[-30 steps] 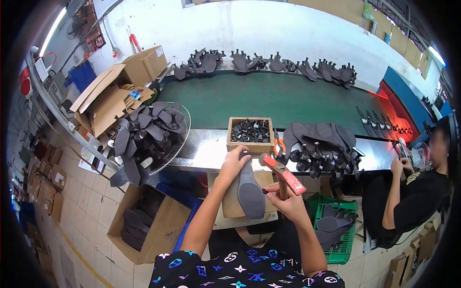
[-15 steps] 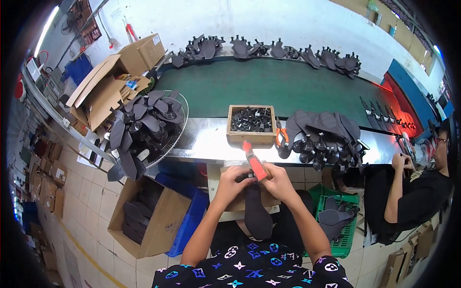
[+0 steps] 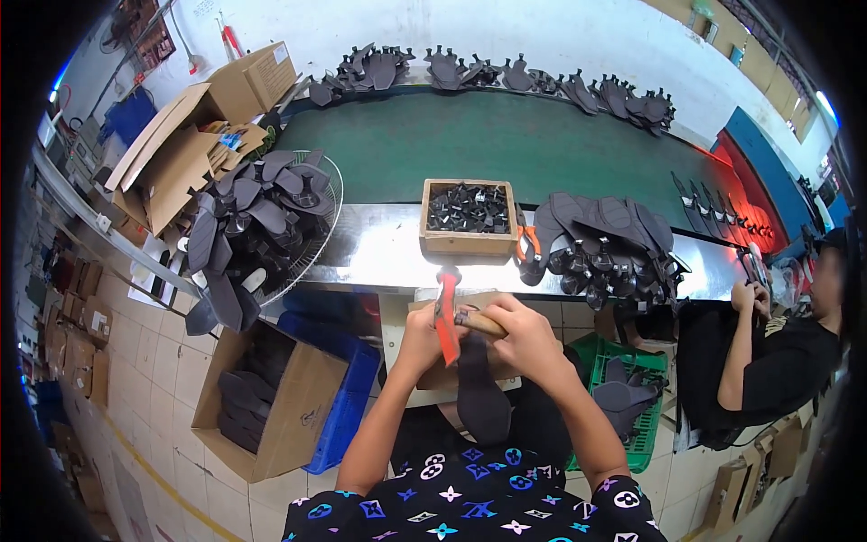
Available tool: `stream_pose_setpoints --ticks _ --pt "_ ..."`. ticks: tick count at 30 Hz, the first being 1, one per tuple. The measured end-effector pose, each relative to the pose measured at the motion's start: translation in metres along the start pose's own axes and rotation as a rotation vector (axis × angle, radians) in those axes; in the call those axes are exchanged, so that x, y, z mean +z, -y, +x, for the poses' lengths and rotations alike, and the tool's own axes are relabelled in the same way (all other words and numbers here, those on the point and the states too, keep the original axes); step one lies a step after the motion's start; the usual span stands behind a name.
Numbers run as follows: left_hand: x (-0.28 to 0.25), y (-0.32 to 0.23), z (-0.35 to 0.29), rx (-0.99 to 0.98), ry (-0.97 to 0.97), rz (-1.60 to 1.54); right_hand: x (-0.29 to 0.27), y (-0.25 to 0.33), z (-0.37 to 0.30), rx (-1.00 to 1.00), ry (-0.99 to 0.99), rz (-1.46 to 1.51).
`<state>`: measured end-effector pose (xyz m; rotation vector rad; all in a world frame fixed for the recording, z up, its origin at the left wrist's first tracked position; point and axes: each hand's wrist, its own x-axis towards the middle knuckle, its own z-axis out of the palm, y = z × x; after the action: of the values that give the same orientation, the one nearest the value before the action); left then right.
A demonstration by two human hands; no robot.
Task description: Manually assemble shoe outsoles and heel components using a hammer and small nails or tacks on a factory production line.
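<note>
Hammer [image 3: 446, 330] with a red head sits in the right hand [image 3: 528, 339], whose fingers are closed round its wooden handle, on the wearer's side of the wooden box [image 3: 468, 243]. The left hand [image 3: 415, 343] is just beside, partly behind the red head; its fingertips are hidden, so whether they grip anything cannot be told. Between the two forearms, straight down from the wooden box toward the wearer, a dark sole [image 3: 483, 402] points its broad end at the patterned shirt [image 3: 470, 492], its upper end running in under the hands. Small black pieces [image 3: 465, 208] fill the wooden box, which stands on a shiny metal table [image 3: 375, 239]. Just right of the wooden box lie orange-handled pliers [image 3: 530, 242], then a heap of dark soles [image 3: 614, 221] with black fittings. Left of it is a round wire basket [image 3: 338, 194] piled with similar parts; below that and nearer the wearer are an open carton [image 3: 302, 406] and a blue crate [image 3: 350, 402]. Beyond the wooden box stretches a green belt [image 3: 388, 144]. Well to its right sits another person [image 3: 777, 366] in black, near a green crate [image 3: 646, 443] holding more soles.
</note>
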<state>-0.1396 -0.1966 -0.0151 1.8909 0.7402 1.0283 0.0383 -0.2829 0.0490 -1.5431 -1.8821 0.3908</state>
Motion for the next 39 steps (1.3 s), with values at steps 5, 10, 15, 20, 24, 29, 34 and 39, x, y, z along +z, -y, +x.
stream_pose_setpoints --ticks 5,10,15,20,24,29,34,39 --pt "-0.001 -0.002 0.000 -0.130 0.031 -0.140 -0.013 0.037 -0.026 0.283 -0.120 0.295" --pt "0.000 0.001 -0.004 -0.196 0.017 -0.266 -0.022 0.047 -0.057 0.010 -0.265 0.134" --pt "-0.001 -0.003 -0.001 -0.127 0.029 -0.154 -0.015 0.045 -0.061 0.071 -0.139 0.092" --pt "-0.008 -0.001 -0.005 -0.274 0.135 -0.151 -0.065 0.074 -0.065 -0.156 -0.265 0.000" --pt "-0.011 0.001 -0.013 -0.103 0.185 0.359 -0.040 0.074 -0.065 -0.066 -0.291 0.084" --pt "-0.007 0.005 -0.014 -0.157 0.247 0.540 -0.042 0.057 -0.050 -0.062 -0.178 0.039" --pt "-0.007 -0.017 -0.010 -0.103 0.239 0.522 -0.032 0.056 -0.064 0.010 -0.196 0.030" --pt "-0.003 -0.004 -0.008 0.108 0.163 0.576 -0.053 0.054 -0.062 0.033 -0.245 0.053"
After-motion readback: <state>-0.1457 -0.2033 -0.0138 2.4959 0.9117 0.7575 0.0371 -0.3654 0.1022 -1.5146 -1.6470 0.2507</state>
